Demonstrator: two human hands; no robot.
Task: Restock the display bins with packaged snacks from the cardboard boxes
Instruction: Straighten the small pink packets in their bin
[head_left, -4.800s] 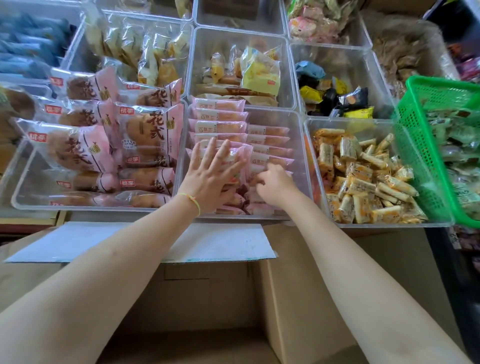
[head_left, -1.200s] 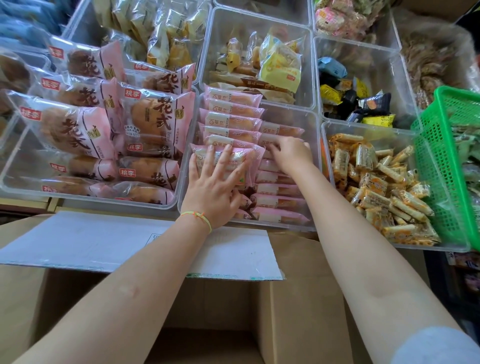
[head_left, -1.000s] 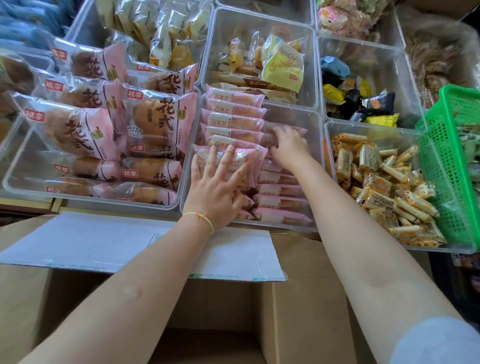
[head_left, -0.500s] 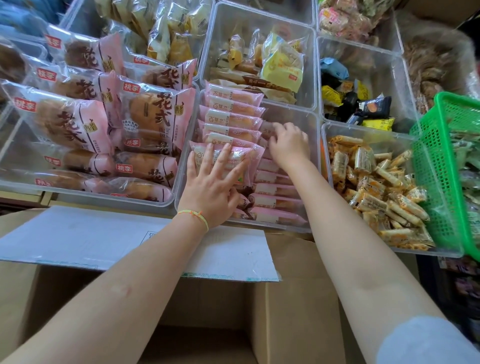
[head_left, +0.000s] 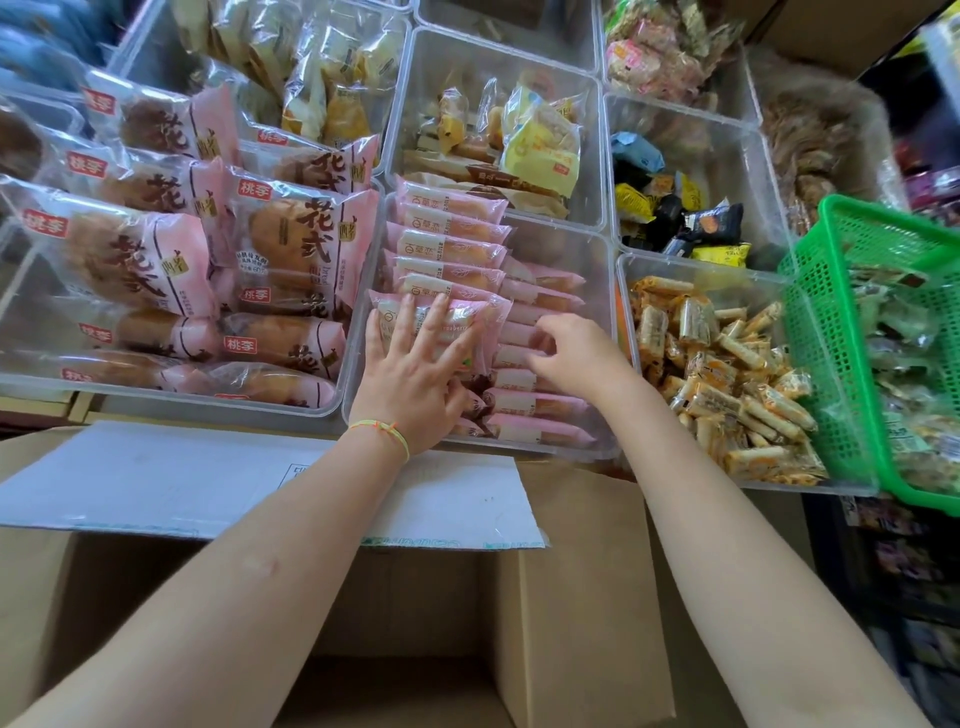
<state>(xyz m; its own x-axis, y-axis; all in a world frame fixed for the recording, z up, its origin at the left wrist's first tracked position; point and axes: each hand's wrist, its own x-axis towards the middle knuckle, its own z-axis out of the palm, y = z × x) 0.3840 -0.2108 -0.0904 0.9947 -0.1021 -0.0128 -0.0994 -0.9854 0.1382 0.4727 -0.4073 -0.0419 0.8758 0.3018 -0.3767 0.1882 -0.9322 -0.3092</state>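
Cardboard box (head_left: 582, 597) filled the bottom of the frame, its mouth open and its white-faced flap (head_left: 156, 483) folded out flat toward the bins, the flap's far edge meeting the near rim of the clear middle bin (head_left: 602, 260) at frame centre. That bin held two rows of pink snack packs (head_left: 452, 244) — the left row stacked high and running to the back wall, the right row lower, with bare plastic floor showing in its upper right corner. To the left a wider bin (head_left: 332, 405) was packed to its rim with large pink bread bags (head_left: 306, 249). To the right, wall against wall, a bin of small orange wrapped bars (head_left: 727, 374) sat under the tilted corner of a green basket (head_left: 831, 338) at the right edge. The left hand (head_left: 410, 379), a thin yellow band (head_left: 384, 431) at its wrist, lay flat with fingers spread on the nearest pack of the left row. The right hand (head_left: 576, 353) hovered over the lower right row, fingers curled loosely — whether they pinched a pack could not be told.
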